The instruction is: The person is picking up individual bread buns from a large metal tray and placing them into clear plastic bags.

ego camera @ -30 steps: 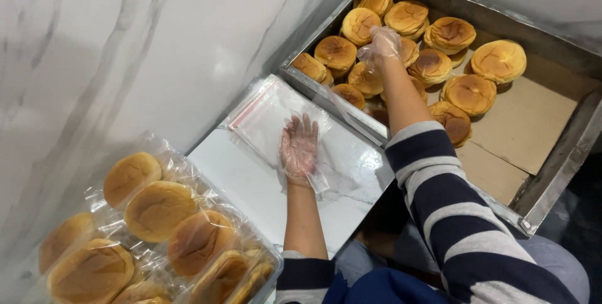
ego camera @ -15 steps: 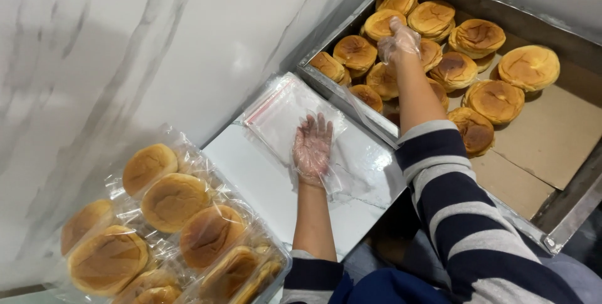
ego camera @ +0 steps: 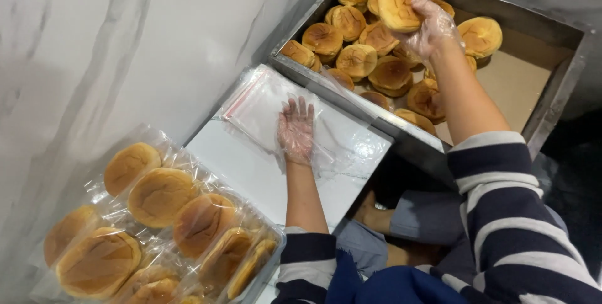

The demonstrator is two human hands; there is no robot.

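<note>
My right hand (ego camera: 431, 28), in a thin clear glove, holds a round golden bun (ego camera: 396, 8) lifted above the metal tray (ego camera: 554, 112) of loose buns (ego camera: 356, 59). My left hand (ego camera: 296, 129), also gloved, lies flat with fingers spread on a stack of clear plastic bags (ego camera: 263, 100) on a white surface (ego camera: 251, 178). Both sleeves are striped navy and white.
A container (ego camera: 266, 266) at the lower left holds several buns sealed in clear bags (ego camera: 160, 197). A pale marbled wall (ego camera: 100, 47) runs along the left. Brown paper lines the tray's bare right part (ego camera: 514, 84). My legs show below the white surface.
My right hand has closed on a bun and lifted it off the pile in the tray. My left hand stays flat on the plastic bags.
</note>
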